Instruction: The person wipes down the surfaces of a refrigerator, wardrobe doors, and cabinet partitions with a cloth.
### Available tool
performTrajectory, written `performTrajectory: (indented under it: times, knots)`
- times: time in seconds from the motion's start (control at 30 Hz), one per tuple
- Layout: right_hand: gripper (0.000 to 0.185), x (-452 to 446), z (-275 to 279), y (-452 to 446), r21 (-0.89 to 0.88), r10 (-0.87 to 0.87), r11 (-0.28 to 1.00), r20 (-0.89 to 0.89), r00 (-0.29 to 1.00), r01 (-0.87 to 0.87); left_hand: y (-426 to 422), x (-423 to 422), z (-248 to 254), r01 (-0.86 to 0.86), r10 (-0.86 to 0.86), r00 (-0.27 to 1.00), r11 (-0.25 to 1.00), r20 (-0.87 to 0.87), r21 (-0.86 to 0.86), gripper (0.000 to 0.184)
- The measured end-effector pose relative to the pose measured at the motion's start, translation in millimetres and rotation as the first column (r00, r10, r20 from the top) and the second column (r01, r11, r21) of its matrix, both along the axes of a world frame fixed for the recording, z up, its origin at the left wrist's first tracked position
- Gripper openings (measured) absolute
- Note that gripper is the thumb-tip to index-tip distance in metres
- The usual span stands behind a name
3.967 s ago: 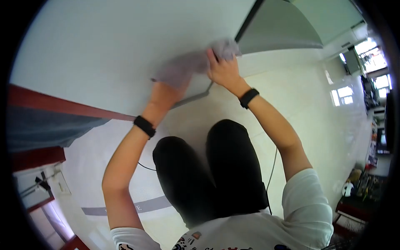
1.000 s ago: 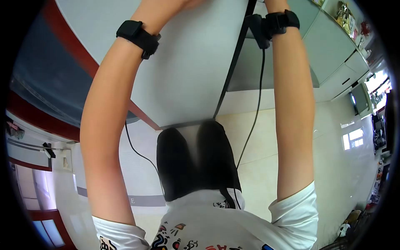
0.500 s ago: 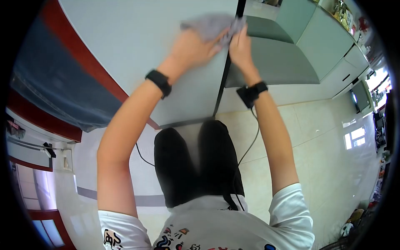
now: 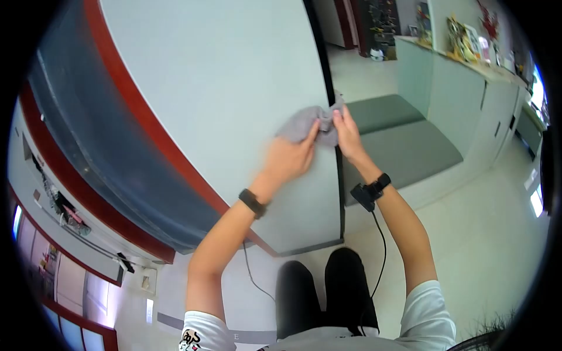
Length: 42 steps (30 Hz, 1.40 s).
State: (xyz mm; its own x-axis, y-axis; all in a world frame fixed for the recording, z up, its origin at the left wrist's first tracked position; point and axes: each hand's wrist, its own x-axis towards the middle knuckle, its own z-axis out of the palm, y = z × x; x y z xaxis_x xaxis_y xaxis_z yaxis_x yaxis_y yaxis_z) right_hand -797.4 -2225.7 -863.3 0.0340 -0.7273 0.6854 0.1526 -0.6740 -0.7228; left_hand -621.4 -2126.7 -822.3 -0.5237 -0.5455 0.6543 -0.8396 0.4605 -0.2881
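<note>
A grey cloth (image 4: 301,123) is pressed against the right part of a tall white panel (image 4: 222,76), next to its black edge strip (image 4: 325,58). My left hand (image 4: 291,157) lies on the panel's face with its fingers closed on the cloth; it is slightly smeared by motion. On the other side of the black strip, my right hand (image 4: 348,136) pinches the cloth's right end between thumb and fingers. The cloth is bunched between both hands and wraps about the edge. Each wrist wears a black band, and a cable hangs from the right one.
To the right stands a low bench with a grey cushion (image 4: 404,149), beside pale green cabinets (image 4: 462,105) topped with ornaments. A red-brown frame (image 4: 152,137) and a dark blue cover (image 4: 111,152) border the panel on the left. Cables hang near my knees.
The view has tilted up and shifted, showing more of the panel and the room behind. Both hands still hold the cloth at the black edge, now lower in the picture.
</note>
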Motion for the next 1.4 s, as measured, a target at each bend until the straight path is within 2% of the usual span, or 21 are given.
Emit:
performTrajectory:
  times: [0.13,0.23,0.27,0.33,0.4,0.5,0.53,0.63,0.7,0.77,0.93,1.03,1.13,1.23,1.27,1.37,1.4]
  knots:
    - [0.058,-1.3,113.6,-8.7,-0.020,-0.056,0.998,-0.071,0.996,0.055,-6.1,-8.1,115.4,0.128,-0.132,0.990,0.987,-0.042,-0.100,0.062]
    - [0.058,-0.3,204.8,-19.6,0.050,0.059,0.997,0.018,0.998,-0.060,-18.1,-8.2,211.8,0.128,-0.132,0.990,0.988,-0.046,-0.080,0.063]
    - [0.059,-0.7,241.3,-16.8,0.130,0.124,0.983,0.061,0.990,-0.131,-21.0,-8.8,243.1,0.106,-0.107,0.994,0.994,-0.034,-0.034,0.063]
    - [0.061,0.3,317.2,-6.6,0.146,0.187,0.968,0.129,0.974,-0.206,-22.9,-8.4,310.5,0.064,-0.065,0.998,0.996,0.004,0.055,0.064]
    - [0.067,-3.7,383.1,-18.5,0.188,0.273,0.932,0.191,0.943,-0.308,-24.4,-10.8,376.8,0.098,-0.098,0.995,0.995,0.003,0.015,0.063]
    - [0.070,-11.9,476.1,-40.9,0.215,0.434,0.863,0.148,0.889,-0.457,-26.3,-20.9,485.1,0.092,-0.092,0.996,0.995,0.003,-0.041,0.062]
    - [0.074,-11.7,504.3,-45.2,0.205,0.444,0.865,0.111,0.889,-0.458,-20.3,-25.0,511.3,0.079,-0.079,0.997,0.996,-0.005,-0.048,0.062]
    - [0.077,-8.6,598.3,-47.3,0.226,0.490,0.824,0.171,0.854,-0.519,-23.9,-34.7,594.3,0.022,-0.021,0.999,1.000,-0.045,0.021,0.063]
    - [0.077,-17.1,651.4,-61.5,0.176,0.583,0.783,0.128,0.803,-0.597,-34.7,-42.4,637.2,0.028,-0.026,1.000,0.993,0.016,-0.115,0.064]
    - [0.075,-17.4,696.4,-68.3,0.092,0.663,0.733,0.129,0.738,-0.674,-40.8,-48.0,668.9,0.019,-0.011,0.999,0.981,0.044,-0.193,0.064]
    - [0.067,2.7,801.2,-109.1,-0.081,0.569,0.820,0.018,0.822,-0.566,-51.9,-57.7,763.3,-0.031,0.065,0.995,0.930,0.082,-0.365,0.063]
    - [0.061,4.5,843.5,-114.3,-0.082,0.512,0.852,-0.076,0.855,-0.517,-48.9,-74.1,810.2,-0.176,0.197,0.978,0.953,0.063,-0.246,0.062]
    - [0.060,3.8,865.4,-117.0,-0.046,0.511,0.852,-0.151,0.846,-0.522,-76.7,-76.9,813.3,-0.177,0.255,0.963,0.847,0.092,-0.501,0.060]
    - [0.060,7.9,853.6,-124.1,-0.016,0.540,0.833,-0.197,0.819,-0.553,-86.6,-80.4,797.8,-0.141,0.183,0.982,0.853,0.034,-0.503,0.060]
    - [0.060,7.6,847.6,-126.0,-0.006,0.546,0.829,-0.209,0.811,-0.559,-89.1,-80.8,793.4,-0.103,0.153,0.987,0.826,0.045,-0.554,0.062]
    - [0.060,6.2,826.0,-132.7,0.025,0.561,0.821,-0.228,0.796,-0.571,-89.5,-85.0,782.0,-0.114,0.152,0.988,0.786,0.012,-0.607,0.063]
    - [0.060,6.3,818.4,-134.7,0.034,0.563,0.820,-0.234,0.793,-0.572,-88.6,-87.8,774.1,-0.131,0.136,0.990,0.807,-0.034,-0.576,0.062]
